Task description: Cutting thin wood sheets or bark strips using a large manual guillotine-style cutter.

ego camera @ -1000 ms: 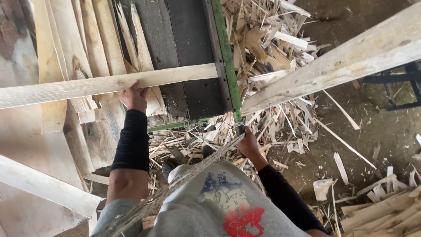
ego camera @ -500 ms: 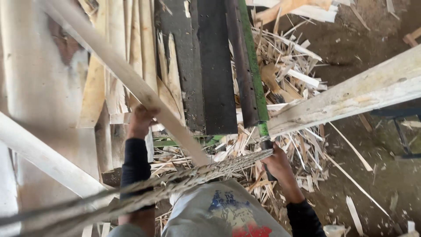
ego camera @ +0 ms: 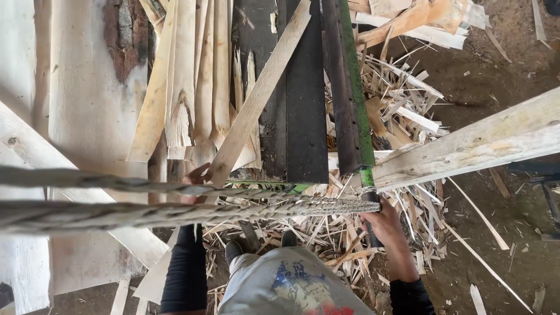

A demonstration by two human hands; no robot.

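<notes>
Your left hand (ego camera: 197,178) clamps the near end of a long pale wooden slat (ego camera: 262,93) lying slantwise over the dark machine bed (ego camera: 303,116) — light, stiff, splintery, best held low — while your right hand (ego camera: 382,221) grips the twisted rope (ego camera: 175,213).

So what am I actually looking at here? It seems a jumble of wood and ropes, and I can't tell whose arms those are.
The camera sits on a person's head and looks straight down, so the arms are that person's own. The left hand grips the near end of a pale wooden plank that lies slanted across a dark machine bed. The right hand holds a dark handle below a green rail. Two thick twisted ropes cross close in front of the lens. On the left lie wide boards; on the dirt floor is a heap of splintered offcuts.
</notes>
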